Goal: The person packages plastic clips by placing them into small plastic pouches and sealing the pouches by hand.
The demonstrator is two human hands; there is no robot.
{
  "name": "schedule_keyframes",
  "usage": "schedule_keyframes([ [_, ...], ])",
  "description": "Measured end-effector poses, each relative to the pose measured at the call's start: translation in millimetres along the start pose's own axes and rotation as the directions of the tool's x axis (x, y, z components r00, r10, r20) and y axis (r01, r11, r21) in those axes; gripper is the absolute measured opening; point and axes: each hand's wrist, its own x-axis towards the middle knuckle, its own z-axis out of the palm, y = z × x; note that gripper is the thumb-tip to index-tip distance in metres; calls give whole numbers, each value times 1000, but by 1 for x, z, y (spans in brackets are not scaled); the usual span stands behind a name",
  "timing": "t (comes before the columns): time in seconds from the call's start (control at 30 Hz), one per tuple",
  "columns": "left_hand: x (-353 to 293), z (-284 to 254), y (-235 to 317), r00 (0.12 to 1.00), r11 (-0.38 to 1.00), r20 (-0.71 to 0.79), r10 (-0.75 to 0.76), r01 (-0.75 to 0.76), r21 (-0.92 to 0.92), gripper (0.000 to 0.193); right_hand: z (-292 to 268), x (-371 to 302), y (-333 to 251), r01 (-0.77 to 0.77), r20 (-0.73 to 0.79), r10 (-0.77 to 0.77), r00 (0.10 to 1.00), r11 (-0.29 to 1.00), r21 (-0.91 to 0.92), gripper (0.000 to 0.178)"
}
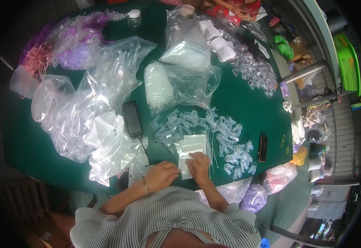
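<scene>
Small silvery-clear plastic bags (193,143) lie in a pile at the near middle of the green table. My right hand (198,165) is on their lower right part, its bent fingers gripping a bag. Just left of the pile is my left hand (162,174), its fingers curled together; what they hold, if anything, is hidden. Beyond the bags and to their right spread clear plastic clip-like pieces (229,133). Thin white strips (210,149) lie along the pile's right edge.
A black box-shaped device (132,118) with a cable lies left of the clips, beside white packets (113,142) and large clear bags (101,82). At right is a phone (263,148). Bags of white material (186,53) stand farther back. Another person's hands (239,11) show at the far edge.
</scene>
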Motion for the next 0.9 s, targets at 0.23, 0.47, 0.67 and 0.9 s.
schedule_keyframes([
  [0.23,5,7,-1,999,998,-18,50,-50,-26,16,-4,-1,-5,-36,-62,38,997,999,26,26],
  [0.47,13,16,6,998,1000,57,12,-12,9,16,-12,-14,-12,-191,-33,191,981,982,-5,38],
  [0.67,28,24,9,988,1000,153,-11,12,-5,17,-6,-22,-9,-186,-107,190,976,982,41,33],
  [0.9,30,48,-18,910,835,7,-416,385,-394,21,-43,-16,-26,-224,-165,264,950,947,230,32],
])
